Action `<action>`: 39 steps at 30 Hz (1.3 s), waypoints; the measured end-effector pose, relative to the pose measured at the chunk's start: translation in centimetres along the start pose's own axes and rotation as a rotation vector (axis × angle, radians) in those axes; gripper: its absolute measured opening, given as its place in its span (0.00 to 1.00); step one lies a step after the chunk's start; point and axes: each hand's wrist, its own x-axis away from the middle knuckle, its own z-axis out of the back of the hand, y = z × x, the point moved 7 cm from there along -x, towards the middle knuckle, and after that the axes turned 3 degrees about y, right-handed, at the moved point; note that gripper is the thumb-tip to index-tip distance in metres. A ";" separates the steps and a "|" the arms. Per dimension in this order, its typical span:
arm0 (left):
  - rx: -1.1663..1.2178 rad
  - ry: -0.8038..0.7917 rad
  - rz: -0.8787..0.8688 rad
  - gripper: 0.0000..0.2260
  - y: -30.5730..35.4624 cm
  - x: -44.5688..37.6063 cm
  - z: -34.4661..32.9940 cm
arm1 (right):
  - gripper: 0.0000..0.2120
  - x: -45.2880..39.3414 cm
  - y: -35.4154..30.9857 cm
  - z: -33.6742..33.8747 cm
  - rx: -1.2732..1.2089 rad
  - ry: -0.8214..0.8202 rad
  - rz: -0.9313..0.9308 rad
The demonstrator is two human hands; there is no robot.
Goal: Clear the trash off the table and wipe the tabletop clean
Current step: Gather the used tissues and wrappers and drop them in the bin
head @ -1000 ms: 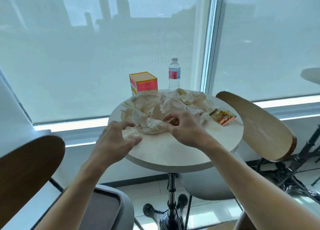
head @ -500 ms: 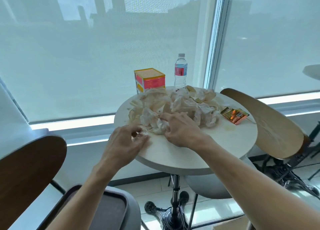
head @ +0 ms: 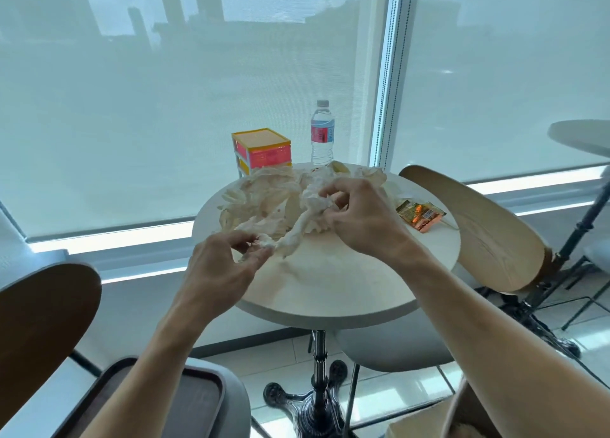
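A heap of crumpled, stained white tissues covers the far half of the round pale table. My left hand pinches the near end of a twisted tissue strand at the table's left front. My right hand grips the strand's other end, bunched up over the middle of the heap. An orange snack wrapper lies flat on the table to the right of my right hand.
A pink-and-yellow box and a water bottle stand at the table's far edge by the window. Wooden chair backs flank the table, one left and one right. A dark tray sits on a seat below my left arm.
Both hands have closed on tissue and lifted. The right hand rose over the heap with a bunch, stretching a twisted strand between the hands. The camera view shifted slightly.
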 end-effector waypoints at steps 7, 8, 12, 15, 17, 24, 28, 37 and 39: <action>0.079 -0.007 -0.040 0.09 3.6 1.3 -1.7 | 0.11 1.5 3.3 4.4 -0.090 0.042 -0.053; 0.092 -0.009 -0.051 0.09 4.3 1.6 -1.9 | 0.09 1.8 3.8 5.1 -0.103 0.055 -0.063; 0.108 -0.016 -0.091 0.13 6.7 2.7 -3.2 | 0.06 3.5 6.1 8.1 -0.143 0.095 -0.093; 0.141 -0.014 -0.097 0.15 8.1 3.6 -4.4 | 0.05 5.2 8.4 10.3 -0.165 0.110 -0.132; 0.178 -0.019 -0.091 0.15 9.1 4.2 -5.2 | 0.04 6.6 10.0 11.6 -0.187 0.099 -0.156; 0.291 -0.102 -0.128 0.14 13.0 7.6 -9.7 | 0.01 12.6 16.0 14.6 -0.272 0.076 -0.266; 0.287 -0.162 -0.141 0.15 15.2 9.9 -12.6 | 0.01 16.1 20.1 15.0 -0.257 0.038 -0.360; 0.297 -0.298 -0.128 0.10 19.6 15.0 -18.6 | 0.04 23.4 29.9 11.4 -0.146 -0.093 -0.537; 0.293 -0.314 -0.133 0.11 20.2 16.1 -19.8 | 0.04 24.8 31.2 10.5 -0.142 -0.152 -0.566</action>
